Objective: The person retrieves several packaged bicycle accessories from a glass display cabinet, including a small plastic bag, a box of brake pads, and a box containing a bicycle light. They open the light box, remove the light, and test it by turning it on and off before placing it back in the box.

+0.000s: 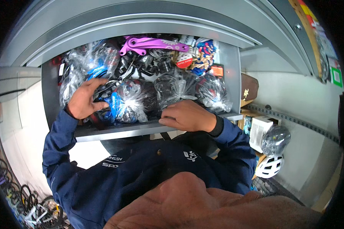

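Observation:
A grey drawer [141, 128] is pulled out in front of me, full of bike parts. My left hand [86, 98] reaches in at its left side, thumb and fingers spread apart, nothing visibly held. The thumb meets the blue part of a clear plastic bag [132, 102] whose contents are dark. Over the drawer's front edge lies my right hand [189, 115], its fingers curled and partly hidden. Beside it are a knotted clear bag [176, 89] and another bag [213, 91]. A purple crank-like part [153, 43] lies across the back.
A larger clear bag [99, 55] fills the drawer's back left, and a blue patterned bundle [205, 55] its back right. To the right outside stand a white box [259, 129], a black helmet [276, 140] and a white helmet [269, 166]. Bicycles [38, 215] stand at lower left.

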A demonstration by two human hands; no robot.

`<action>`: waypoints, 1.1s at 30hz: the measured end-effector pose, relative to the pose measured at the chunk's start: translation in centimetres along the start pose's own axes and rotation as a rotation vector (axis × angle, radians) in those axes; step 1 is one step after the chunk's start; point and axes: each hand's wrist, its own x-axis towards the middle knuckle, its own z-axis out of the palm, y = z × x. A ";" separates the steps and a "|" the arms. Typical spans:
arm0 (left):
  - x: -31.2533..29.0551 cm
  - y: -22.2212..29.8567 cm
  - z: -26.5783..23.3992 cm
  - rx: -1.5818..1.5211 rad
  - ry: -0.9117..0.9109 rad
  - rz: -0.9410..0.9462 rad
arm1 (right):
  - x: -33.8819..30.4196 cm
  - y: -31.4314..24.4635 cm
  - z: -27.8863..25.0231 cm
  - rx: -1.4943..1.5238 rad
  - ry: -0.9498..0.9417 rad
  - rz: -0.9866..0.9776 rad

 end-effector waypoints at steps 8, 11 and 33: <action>0.6 1.5 -0.3 -0.076 0.118 0.016 | -2.1 -1.2 -1.1 -0.099 0.221 -0.227; 0.4 2.3 -1.0 -0.058 0.174 -0.012 | -2.2 -1.5 -1.0 -0.134 0.228 -0.256; 2.1 8.4 3.8 0.096 0.412 0.184 | 2.2 0.8 -2.5 -0.549 1.134 -0.126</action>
